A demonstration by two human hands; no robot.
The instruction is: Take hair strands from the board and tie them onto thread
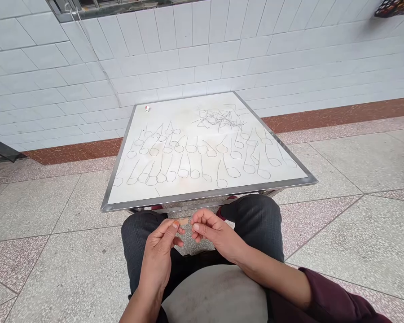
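Note:
My left hand (161, 242) is closed in a pinch, thumb against forefinger, just short of the table's near edge. A small tan strip (184, 221) shows at its fingertips; whether it is held or wrapped round a finger I cannot tell. Facing it, a small gap away, my right hand (215, 232) also pinches with curled fingers. Anything thin between those fingertips is too small to make out. Beyond both hands, many thin dark wires bent into a loop with a straight tail (222, 183) lie in rows across the white tabletop (185, 193).
A tangled pile of unlooped wires (218, 118) lies at the table's back right. At the back left corner is a small white and red object (147, 108). A metal rim (208, 194) edges the table, which stands near a white tiled wall (188, 58). My knees (256, 220) are beneath its front.

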